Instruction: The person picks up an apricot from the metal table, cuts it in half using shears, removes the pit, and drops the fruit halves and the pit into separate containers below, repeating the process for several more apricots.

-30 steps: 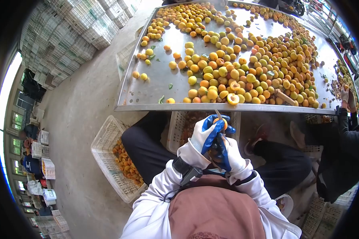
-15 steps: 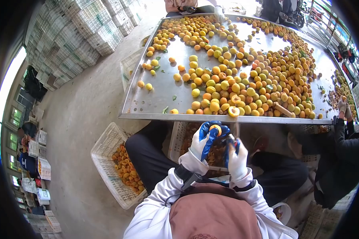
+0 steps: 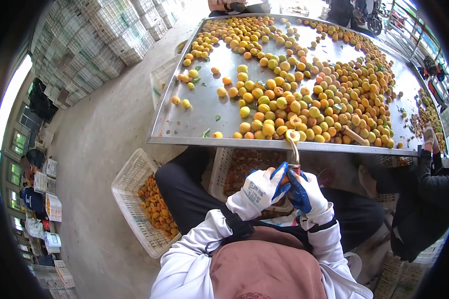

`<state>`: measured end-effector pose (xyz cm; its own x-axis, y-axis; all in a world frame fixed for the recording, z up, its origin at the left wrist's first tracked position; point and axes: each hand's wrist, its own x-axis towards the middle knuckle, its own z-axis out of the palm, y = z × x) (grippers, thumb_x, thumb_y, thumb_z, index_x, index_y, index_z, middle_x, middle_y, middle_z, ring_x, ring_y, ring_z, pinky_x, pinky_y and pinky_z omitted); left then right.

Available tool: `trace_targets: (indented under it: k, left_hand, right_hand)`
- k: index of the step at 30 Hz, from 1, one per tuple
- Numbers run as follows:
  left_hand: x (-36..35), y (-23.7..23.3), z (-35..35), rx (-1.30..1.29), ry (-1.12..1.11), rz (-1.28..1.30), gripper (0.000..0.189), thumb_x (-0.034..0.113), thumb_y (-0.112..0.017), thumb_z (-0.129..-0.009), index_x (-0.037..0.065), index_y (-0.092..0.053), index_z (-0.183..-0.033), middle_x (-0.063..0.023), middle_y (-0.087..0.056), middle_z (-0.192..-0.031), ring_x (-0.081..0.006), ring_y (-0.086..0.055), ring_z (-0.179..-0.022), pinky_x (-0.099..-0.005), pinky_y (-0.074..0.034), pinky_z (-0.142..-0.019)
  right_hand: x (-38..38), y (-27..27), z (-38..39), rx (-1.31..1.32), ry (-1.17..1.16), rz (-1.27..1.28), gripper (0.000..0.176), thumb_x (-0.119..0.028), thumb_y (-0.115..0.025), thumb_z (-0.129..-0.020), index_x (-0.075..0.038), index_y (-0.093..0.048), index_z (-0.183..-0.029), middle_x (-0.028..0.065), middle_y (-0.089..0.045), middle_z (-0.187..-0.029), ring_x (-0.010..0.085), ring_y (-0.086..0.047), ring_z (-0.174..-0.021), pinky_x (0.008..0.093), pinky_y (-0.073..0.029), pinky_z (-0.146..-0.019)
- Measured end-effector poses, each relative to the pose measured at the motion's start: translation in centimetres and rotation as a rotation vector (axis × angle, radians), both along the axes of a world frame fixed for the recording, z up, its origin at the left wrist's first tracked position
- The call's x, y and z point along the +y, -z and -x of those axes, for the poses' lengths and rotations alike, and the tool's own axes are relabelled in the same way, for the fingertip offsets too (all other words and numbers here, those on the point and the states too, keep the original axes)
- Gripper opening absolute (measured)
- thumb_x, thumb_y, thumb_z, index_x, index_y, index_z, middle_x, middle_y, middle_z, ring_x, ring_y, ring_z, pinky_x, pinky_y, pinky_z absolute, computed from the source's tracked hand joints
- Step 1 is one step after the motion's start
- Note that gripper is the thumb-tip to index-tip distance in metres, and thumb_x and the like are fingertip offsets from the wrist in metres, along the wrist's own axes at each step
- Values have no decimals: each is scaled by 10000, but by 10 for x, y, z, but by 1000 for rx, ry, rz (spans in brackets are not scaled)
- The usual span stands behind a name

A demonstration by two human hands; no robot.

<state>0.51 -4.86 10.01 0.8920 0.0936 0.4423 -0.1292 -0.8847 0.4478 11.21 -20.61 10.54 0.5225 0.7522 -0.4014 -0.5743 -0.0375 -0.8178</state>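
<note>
Both my hands wear white gloves with blue fingers and meet over my lap. My left hand (image 3: pixel 262 188) grips an orange apricot (image 3: pixel 284 182), of which only a sliver shows between the fingers. My right hand (image 3: pixel 307 192) holds a small knife (image 3: pixel 294 152) whose blade points up toward the table edge. Above them a steel table (image 3: pixel 184 117) carries several yellow and orange apricots (image 3: pixel 294 94). A halved apricot (image 3: pixel 293 135) lies at the table's near edge, just above the blade tip.
A white crate (image 3: pixel 127 192) with apricot pieces stands on the floor at my left knee; another crate (image 3: pixel 219 172) sits under the table before me. A co-worker's gloved hand (image 3: pixel 430 137) and dark sleeve are at right. Stacked crates (image 3: pixel 95 40) fill the far left.
My hands have dropped lower and closed together. The apricot, earlier raised in my left fingers, is now tucked between both gloves, and the knife blade stands upright.
</note>
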Motion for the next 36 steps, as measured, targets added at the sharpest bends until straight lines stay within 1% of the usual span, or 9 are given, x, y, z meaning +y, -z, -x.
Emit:
trace_targets:
  k: [4,5,9,14,16,18,20,27,36]
  left_hand:
    - [1,14,-6,-227,131,106,601,269,-760,-833,0,-567,-1335,-152,-658,-906,-293,-654,-683,-383,-521,-598]
    - [0,15,-3,-167,150,183,590,236,-740,-856,2,-546,-1362,-172,-680,-964,-329,-688,-769,-389,-560,-683]
    - [-6,5,3,25,208,685,475,163,-605,-979,-40,-492,-1394,-201,-660,-1215,-288,-681,-1099,-352,-532,-936]
    - [-12,12,-1,-3,154,722,451,203,-527,-1020,-49,-492,-1392,-194,-662,-1205,-249,-677,-1083,-344,-528,-935]
    - [-15,14,-2,36,126,966,447,202,-537,-1015,-51,-503,-1382,-179,-670,-1191,-217,-664,-1072,-340,-525,-937]
    - [-19,12,-3,65,73,1055,416,180,-536,-1002,-29,-540,-1361,-145,-696,-1121,-172,-661,-1000,-304,-532,-894]
    - [-20,11,-4,94,43,1062,430,203,-560,-987,-27,-543,-1349,-172,-714,-1040,-197,-704,-932,-307,-549,-870]
    - [-30,38,-12,-28,-30,1245,334,216,-524,-1021,-10,-620,-1247,-90,-683,-1070,-145,-639,-975,-276,-514,-894]
    - [-25,43,-15,69,-13,1568,376,293,-507,-1040,-21,-648,-1192,-106,-707,-1024,-163,-682,-904,-290,-561,-836]
  right_hand:
    - [-3,10,8,20,-11,-70,290,-305,-622,-1016,-24,-675,-1062,13,-675,-839,86,-633,-679,208,-494,-573]
    - [-5,10,9,55,-6,-71,285,-298,-623,-1016,-23,-675,-1074,28,-694,-932,101,-662,-793,229,-535,-669]
    - [-2,8,19,92,81,-129,282,-294,-621,-1017,-22,-670,-1077,18,-688,-909,99,-660,-764,233,-540,-657]
    - [1,21,28,47,131,-113,280,-299,-622,-1019,-29,-670,-1071,-1,-664,-880,67,-625,-741,213,-507,-628]
    - [6,22,34,0,251,-68,262,-286,-633,-1015,-29,-679,-994,-19,-634,-810,57,-559,-661,220,-447,-562]
    - [5,23,36,7,275,-97,252,-270,-656,-1002,-23,-675,-1050,-4,-658,-861,69,-609,-726,229,-499,-618]
    - [10,28,38,-24,331,-102,231,-261,-662,-998,-31,-685,-979,-17,-635,-790,55,-551,-642,220,-439,-552]
    - [11,24,42,-32,365,-52,203,-207,-672,-990,-12,-694,-1045,-6,-665,-844,64,-595,-724,219,-492,-651]
    - [5,34,46,-45,340,-76,283,-208,-667,-991,18,-668,-1161,46,-700,-982,102,-649,-827,245,-535,-729]
